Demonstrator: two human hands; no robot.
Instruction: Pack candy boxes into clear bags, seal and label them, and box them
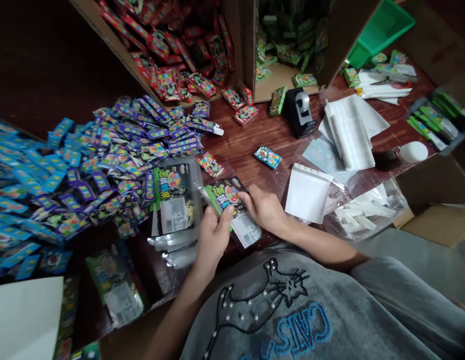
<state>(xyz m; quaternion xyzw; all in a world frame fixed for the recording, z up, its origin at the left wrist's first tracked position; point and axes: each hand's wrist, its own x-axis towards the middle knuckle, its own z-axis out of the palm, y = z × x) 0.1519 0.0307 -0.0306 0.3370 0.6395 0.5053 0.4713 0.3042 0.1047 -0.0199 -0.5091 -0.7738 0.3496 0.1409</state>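
Between my two hands is a printed plastic pouch, black and green with a white label at its lower end. My left hand grips its left side, thumb on top. My right hand pinches its upper right edge; the fingers beneath are hidden. Close by on the left lies a stack of similar pouches. Just beyond the held pouch rest a small red box and a small blue box. To the right of my right hand is a white paper stack.
Heaps of purple boxes and blue boxes cover the left. Cartons hold red boxes and green boxes at the back. A black tape dispenser, folded white sheets and a green bin stand right.
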